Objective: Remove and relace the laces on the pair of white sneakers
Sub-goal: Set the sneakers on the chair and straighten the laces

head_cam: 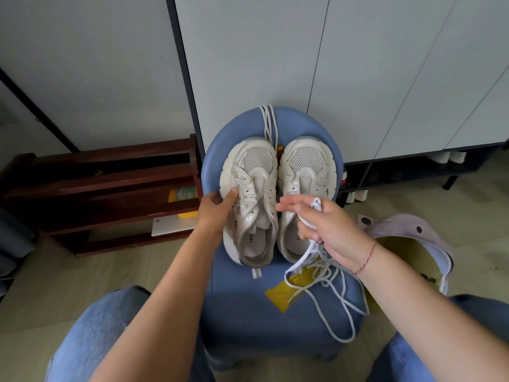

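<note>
As both shoes stand side by side on the blue stool [248,299], toes toward its far edge, the removal stage is judged complete or nearly so. No lace is seen in the eyelets of the left sneaker [252,188]. The eyelet rows of the right sneaker [305,166] are partly hidden by the hand in front, and what shows of them appears bare. One lace [268,119] is draped over the stool's far edge, running back between the two toes. The other lace [327,274] is bunched in the right hand [327,227], whose fingers are curled round it. Its loops hang down onto the seat near the right edge and lie across a yellow strip [283,292] there. The left sneaker is gripped at its outer side by the left hand [216,208], with the thumb pressed on the upper beside the eyelets. Relacing is assessed as not yet begun on either shoe, so the whole second half of the task remains. The left sneaker, being steadied, is judged the likelier first candidate.
</note>
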### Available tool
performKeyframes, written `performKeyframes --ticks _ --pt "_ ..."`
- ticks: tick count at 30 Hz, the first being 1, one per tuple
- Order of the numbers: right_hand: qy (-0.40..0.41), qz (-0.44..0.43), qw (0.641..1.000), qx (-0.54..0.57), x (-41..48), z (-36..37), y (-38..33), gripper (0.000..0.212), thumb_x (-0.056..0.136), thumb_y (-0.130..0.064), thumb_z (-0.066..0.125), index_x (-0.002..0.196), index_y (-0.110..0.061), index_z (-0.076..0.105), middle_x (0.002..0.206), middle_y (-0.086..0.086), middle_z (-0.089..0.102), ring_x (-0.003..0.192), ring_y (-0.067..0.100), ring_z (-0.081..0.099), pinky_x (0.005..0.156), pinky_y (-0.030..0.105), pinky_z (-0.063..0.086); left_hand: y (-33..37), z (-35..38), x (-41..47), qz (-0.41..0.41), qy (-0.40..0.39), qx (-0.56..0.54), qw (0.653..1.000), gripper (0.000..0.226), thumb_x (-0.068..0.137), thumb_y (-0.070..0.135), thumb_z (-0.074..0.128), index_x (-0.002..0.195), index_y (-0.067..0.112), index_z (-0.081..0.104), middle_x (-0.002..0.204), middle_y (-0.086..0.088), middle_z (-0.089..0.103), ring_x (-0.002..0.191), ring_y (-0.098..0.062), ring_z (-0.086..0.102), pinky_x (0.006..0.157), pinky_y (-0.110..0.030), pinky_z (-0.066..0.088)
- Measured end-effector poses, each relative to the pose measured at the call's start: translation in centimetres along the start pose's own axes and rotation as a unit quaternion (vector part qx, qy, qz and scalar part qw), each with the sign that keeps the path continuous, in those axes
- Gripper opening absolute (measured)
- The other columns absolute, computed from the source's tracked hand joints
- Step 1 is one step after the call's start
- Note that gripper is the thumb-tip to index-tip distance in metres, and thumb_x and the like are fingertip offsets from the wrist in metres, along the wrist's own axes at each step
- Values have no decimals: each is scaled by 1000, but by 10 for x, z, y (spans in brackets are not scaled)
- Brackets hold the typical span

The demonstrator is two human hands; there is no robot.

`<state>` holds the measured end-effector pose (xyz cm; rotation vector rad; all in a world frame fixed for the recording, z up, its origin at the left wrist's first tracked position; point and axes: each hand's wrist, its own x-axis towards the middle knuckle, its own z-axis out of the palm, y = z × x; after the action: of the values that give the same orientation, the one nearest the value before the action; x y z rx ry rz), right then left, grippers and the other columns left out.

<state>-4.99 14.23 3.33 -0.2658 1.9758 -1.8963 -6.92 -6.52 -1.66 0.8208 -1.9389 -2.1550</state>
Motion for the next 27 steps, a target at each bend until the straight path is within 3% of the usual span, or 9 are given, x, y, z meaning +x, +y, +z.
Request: performKeyframes --ticks 3,6,8,12,14,17,21,24,27 --pt "-11 -15 996 87 -1 -6 -6 25 101 -8 39 114 -2 59 94 12 69 39 5 29 57 24 33 11 2 -13 75 95 100 988 56 93 38 66 136 8 46 121 2 54 110 -13 53 88 -23 39" --pt "-29 -14 985 172 -1 -7 -14 24 101 -12 39 106 -2 60 61 0 49 37 4 28 56 24 34 26 12 -40 249 106 117 956 26 97 26 62 120 14 58 115 6 62 102 -3 57 87 -18 44" --pt "-42 -23 974 222 -3 -5 -24 24 101 -12 36 99 -5 59 55 -5 40 36 3 27 51 20 37 36 26 -61 285 -7 93 954 5 99 20 59 101 18 64 97 5 69 91 -3 63 84 -20 49" --pt "-35 -57 959 275 -7 -8 -50 25 101 -13 34 92 -10 57 53 -7 37 35 3 29 47 19 39 34 55 -100 129 -317 -52 938 45 93 45 47 112 9 66 101 -7 74 102 -19 70 95 -30 53" --pt "-32 -83 951 295 -9 -14 -60 23 101 -13 34 93 -9 55 53 -6 36 37 3 30 45 19 39 25 60 -105 86 -392 -4 916 60 96 53 39 118 4 64 100 -11 75 99 -24 71 91 -28 54" --pt "-23 -102 948 299 -9 -31 -69 18 97 -15 38 92 -10 55 54 -6 36 38 3 28 40 17 32 15 58 -100 93 -427 77 896 63 97 55 45 110 -4 62 68 -3 64 64 -15 58 68 -22 46" --pt "28 -100 973 205 -17 -60 -61 16 95 -20 46 95 -9 57 57 -5 37 39 3 26 35 15 22 23 50 -93 106 -413 67 902 40 96 43 56 81 6 62 49 12 35 49 -4 30 53 -15 31" --pt "22 -55 998 8 -29 -64 -43 36 80 -38 63 103 -10 63 58 -5 40 42 5 27 38 16 23 32 45 -92 121 -389 54 912 31 99 29 50 83 4 58 46 16 41 47 0 35 56 -17 31" --pt "-1 -36 982 -184 -33 -53 -22 42 66 -48 75 92 -16 70 66 -10 61 59 3 54 58 19 43 35 48 -96 128 -387 64 911 27 102 18 42 84 3 56 45 18 49 44 4 42 56 -14 33"
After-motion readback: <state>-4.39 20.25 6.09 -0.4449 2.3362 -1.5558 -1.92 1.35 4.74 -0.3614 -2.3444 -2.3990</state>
